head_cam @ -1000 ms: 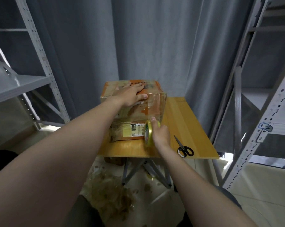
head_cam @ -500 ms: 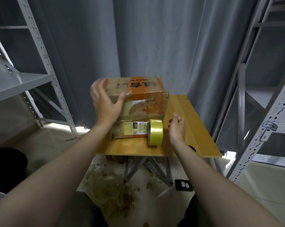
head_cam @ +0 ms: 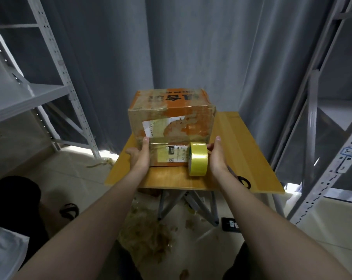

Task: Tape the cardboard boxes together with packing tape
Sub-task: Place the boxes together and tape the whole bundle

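Two cardboard boxes are stacked on a small wooden table (head_cam: 252, 154). The upper box (head_cam: 171, 112) is large, orange and brown; the lower box (head_cam: 177, 156) carries a yellow-white label. Clear tape runs across the seam between them. A yellow tape roll (head_cam: 198, 161) stands on edge against the lower box's front right corner. My left hand (head_cam: 139, 158) clasps the stack's left side, thumb on the front at the seam. My right hand (head_cam: 217, 158) presses the right side just beside the roll, its fingers behind the roll.
Black-handled scissors (head_cam: 244, 181) lie on the table, partly under my right forearm. Grey metal shelving stands at left (head_cam: 66, 81) and right (head_cam: 312, 122), with a grey curtain behind. Tape scraps (head_cam: 150, 237) and a dark phone (head_cam: 229, 224) lie on the floor below.
My right hand let go of the tape roll, which now stands alone. My left hand left the top of the upper box and came down to the left side; both hands now clasp the stack.
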Motion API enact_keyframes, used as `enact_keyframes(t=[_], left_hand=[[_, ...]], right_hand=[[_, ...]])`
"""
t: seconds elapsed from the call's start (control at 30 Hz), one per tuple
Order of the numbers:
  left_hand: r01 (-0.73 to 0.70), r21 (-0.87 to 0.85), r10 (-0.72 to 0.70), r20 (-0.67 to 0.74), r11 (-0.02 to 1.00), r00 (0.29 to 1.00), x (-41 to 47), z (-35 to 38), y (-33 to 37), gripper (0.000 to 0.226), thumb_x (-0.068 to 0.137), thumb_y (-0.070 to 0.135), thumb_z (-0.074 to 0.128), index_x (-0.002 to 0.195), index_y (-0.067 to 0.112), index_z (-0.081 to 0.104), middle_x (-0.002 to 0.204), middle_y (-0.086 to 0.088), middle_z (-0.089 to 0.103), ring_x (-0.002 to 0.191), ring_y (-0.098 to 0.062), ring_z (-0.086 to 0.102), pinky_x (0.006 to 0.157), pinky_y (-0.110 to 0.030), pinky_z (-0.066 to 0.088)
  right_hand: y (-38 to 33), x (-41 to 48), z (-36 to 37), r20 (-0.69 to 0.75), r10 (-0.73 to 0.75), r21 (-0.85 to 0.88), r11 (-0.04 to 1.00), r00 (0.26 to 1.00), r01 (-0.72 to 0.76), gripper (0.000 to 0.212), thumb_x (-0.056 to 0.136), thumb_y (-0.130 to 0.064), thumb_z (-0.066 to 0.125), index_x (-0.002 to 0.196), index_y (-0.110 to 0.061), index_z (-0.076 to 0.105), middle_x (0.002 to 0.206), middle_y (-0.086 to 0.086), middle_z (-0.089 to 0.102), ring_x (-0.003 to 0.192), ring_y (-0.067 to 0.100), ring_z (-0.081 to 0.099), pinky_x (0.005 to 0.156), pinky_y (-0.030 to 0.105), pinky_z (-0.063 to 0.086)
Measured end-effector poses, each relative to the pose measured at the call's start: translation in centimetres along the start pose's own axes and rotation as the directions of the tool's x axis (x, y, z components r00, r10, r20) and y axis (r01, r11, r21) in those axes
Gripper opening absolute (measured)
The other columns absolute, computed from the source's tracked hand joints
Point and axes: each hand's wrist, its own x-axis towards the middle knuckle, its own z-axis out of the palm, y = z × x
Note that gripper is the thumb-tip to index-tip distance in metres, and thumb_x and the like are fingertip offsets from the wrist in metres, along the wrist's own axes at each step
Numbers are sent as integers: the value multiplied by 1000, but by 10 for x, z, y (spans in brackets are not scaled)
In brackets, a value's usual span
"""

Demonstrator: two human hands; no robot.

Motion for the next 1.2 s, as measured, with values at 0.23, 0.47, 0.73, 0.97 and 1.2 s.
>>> enact_keyframes(t=[0.23, 0.47, 0.73, 0.97, 1.2], left_hand=[[18, -109, -17, 18, 994, 1000, -4, -18, 13, 119, 80, 84, 62, 160, 10, 15, 149, -11, 50, 137, -34, 51, 117, -52, 41], [-94, -75, 98, 48, 993, 994, -29, -34, 48, 85, 75, 65, 77, 138, 12, 56, 128, -6, 68, 121, -30, 64, 106, -48, 51], [-116, 202, 110, 43, 972, 993, -47, -44, 69, 76, 65, 54, 69, 135, 29, 56, 135, -4, 62, 130, -36, 52, 111, -54, 40], [-162, 517, 195, -8, 840, 981, -46, -45, 59, 69, 83, 50, 63, 146, 33, 41, 141, -11, 53, 135, -43, 38, 108, -52, 28], [-228, 660, 263, 48, 716, 964, -28, -34, 58, 44, 93, 52, 55, 137, 49, 53, 141, -13, 52, 134, -39, 37, 102, -48, 27]], right_hand=[[4, -26, -10, 11, -174, -26, 984, 985, 174, 61, 109, -57, 33, 67, -23, 60, 92, 1, 73, 96, 22, 65, 84, 37, 45], [-22, -57, -6, 126, -283, -28, 957, 951, 289, 53, 109, -57, 31, 103, -25, 72, 141, 6, 60, 138, 24, 48, 119, 49, 33], [-43, -77, -3, 122, -308, -79, 945, 944, 318, 59, 106, -63, 26, 149, -34, 53, 155, 5, 38, 129, 9, 28, 104, 34, 25], [-41, -75, 7, 151, -389, -169, 895, 909, 412, 21, 101, -48, 58, 120, -40, 55, 153, -3, 37, 145, 24, 23, 119, 53, 28], [-49, -50, 29, 66, -435, -313, 845, 898, 433, 25, 97, -38, 60, 121, -32, 56, 146, -12, 39, 121, 16, 28, 98, 37, 20]])
